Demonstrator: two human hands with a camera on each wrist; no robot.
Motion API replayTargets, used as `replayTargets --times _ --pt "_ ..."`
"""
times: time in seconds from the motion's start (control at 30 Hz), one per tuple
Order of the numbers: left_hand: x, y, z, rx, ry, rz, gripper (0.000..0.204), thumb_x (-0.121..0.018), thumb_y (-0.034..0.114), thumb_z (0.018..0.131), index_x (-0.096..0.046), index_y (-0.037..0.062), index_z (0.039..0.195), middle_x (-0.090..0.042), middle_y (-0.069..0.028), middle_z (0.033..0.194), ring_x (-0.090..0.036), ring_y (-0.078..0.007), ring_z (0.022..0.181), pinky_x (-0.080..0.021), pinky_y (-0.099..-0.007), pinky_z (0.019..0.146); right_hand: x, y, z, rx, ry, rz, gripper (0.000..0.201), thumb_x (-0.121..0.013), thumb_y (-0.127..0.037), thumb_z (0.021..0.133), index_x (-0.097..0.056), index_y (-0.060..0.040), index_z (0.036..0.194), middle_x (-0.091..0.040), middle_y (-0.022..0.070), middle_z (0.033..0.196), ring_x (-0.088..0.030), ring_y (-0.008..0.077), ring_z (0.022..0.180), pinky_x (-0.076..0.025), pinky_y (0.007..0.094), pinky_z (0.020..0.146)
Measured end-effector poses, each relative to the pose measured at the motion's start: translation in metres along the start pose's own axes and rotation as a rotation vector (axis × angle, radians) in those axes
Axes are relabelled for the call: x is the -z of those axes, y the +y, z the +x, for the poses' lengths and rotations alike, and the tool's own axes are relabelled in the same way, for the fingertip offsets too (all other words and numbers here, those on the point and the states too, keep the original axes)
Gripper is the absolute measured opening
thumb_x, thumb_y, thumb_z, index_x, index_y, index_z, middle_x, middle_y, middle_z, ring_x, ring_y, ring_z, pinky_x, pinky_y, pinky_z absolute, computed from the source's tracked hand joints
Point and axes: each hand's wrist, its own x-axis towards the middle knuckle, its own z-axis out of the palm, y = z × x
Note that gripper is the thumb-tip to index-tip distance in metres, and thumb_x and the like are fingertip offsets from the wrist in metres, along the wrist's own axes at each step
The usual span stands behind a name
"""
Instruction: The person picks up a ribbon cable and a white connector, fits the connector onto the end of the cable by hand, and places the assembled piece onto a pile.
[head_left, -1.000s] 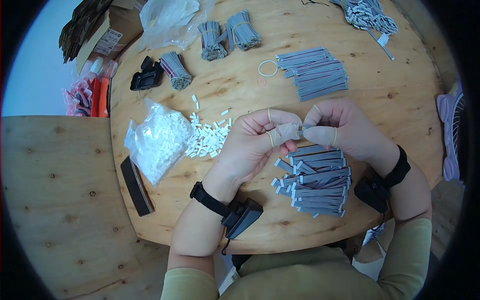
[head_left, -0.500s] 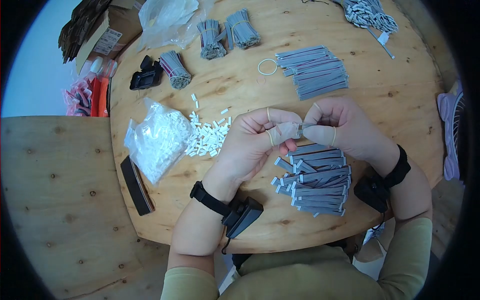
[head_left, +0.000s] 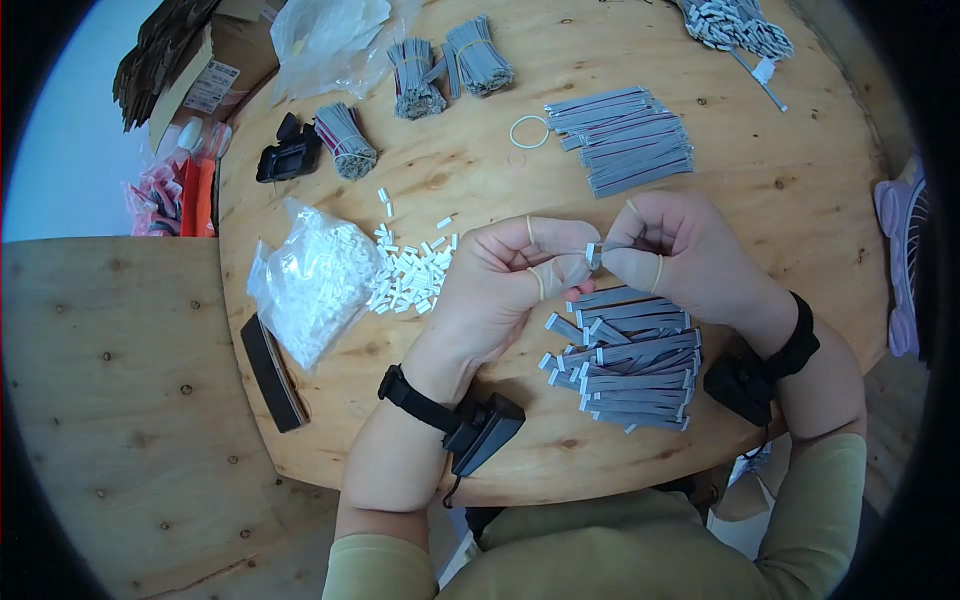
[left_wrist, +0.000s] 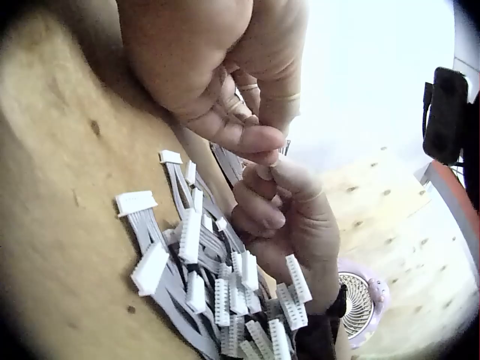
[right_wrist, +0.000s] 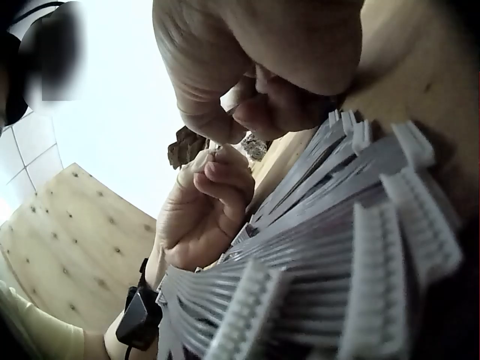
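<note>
Head: left hand (head_left: pixel 500 275) pinches white connector (head_left: pixel 592 254); right hand (head_left: pixel 695 250) pinches grey cable (head_left: pixel 611 247), mostly hidden. Connector lies leftward of right fingertips, just beside them; left hand nearer, touching. Long axis runs roughly near-far, across the line between hands.

Left wrist: fingertips close together above pile (left_wrist: pixel 240 289); connector hidden.

Right wrist: fingertips meet; connector indistinct.

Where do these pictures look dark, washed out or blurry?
Head view: black rounded corners, soft shadows on the light-brown wooden table. Left wrist view: white glare washes out the upper right; left corners are dark. Right wrist view: strong glare beyond the person's shaded right hand; foreground white plastic connectors look soft, probably too close to focus.
</note>
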Motion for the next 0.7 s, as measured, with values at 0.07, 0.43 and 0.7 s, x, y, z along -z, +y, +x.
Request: replayTargets --times 0.07,0.43,0.7 --pt "0.0003 -0.0005 -0.0004 -0.01 0.001 0.029 0.02 -0.061 0.002 0.075 -0.057 -0.0017 0.094 -0.061 -0.0093 0.083 -0.059 -0.0135 0.068 -0.049 -0.0209 0.058 -0.0001 -0.0006 -0.0004 0.003 0.009 -0.016 0.005 -0.057 -0.004 0.075 -0.055 -0.0002 0.075 -0.053 -0.0008 0.067 -0.048 0.0035 0.06 -0.04 0.0184 0.053" --pt "-0.0018 -0.0012 -0.0024 -0.051 0.039 0.118 0.017 -0.061 0.004 0.077 -0.057 -0.0003 0.093 -0.061 -0.0062 0.079 -0.058 -0.0108 0.065 -0.047 -0.0203 0.056 -0.0001 -0.0027 -0.0006 -0.027 0.009 -0.02 0.004 -0.057 -0.004 0.076 -0.055 -0.0003 0.075 -0.053 -0.0014 0.067 -0.048 0.0029 0.06 -0.04 0.0179 0.053" --pt "-0.0027 -0.0019 -0.0024 -0.049 0.076 0.084 0.02 -0.063 0.002 0.073 -0.058 -0.0012 0.093 -0.062 -0.011 0.083 -0.06 -0.0132 0.063 -0.048 -0.0193 0.053 -0.0044 0.0 -0.0007 -0.011 0.029 0.009 0.005 -0.057 -0.006 0.078 -0.055 -0.0007 0.077 -0.054 -0.0017 0.069 -0.047 0.0023 0.06 -0.04 0.0172 0.052"
